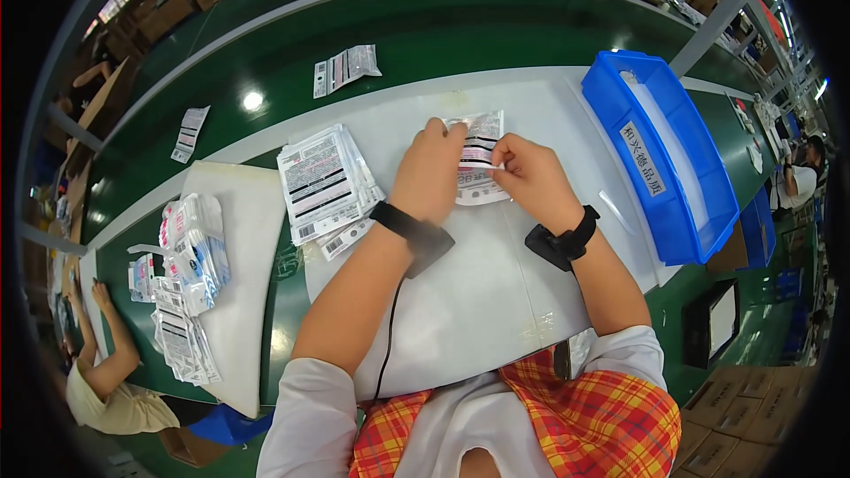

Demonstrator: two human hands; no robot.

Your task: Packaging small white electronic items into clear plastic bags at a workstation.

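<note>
A flat silver-and-white printed pouch (482,188) lies on the white work surface in front of me. My left hand (430,168) is closed at its left side, its fingertips on the upper part. My right hand (529,173) pinches at the pouch's right side, thumb and forefinger together at a thin white edge across its middle. Whether that edge is a fold or a separate strip, I cannot tell. Just left of my left hand rests a stack of similar printed pouches (323,179), slightly fanned out. Both my wrists wear black bands with dark boxes.
A long blue bin (660,159) stands to the right, with white material inside. Two single pouches (345,71) (189,134) lie on the green belt beyond. More pouches (190,257) are heaped at the left. Another person's arm (115,336) reaches in at far left.
</note>
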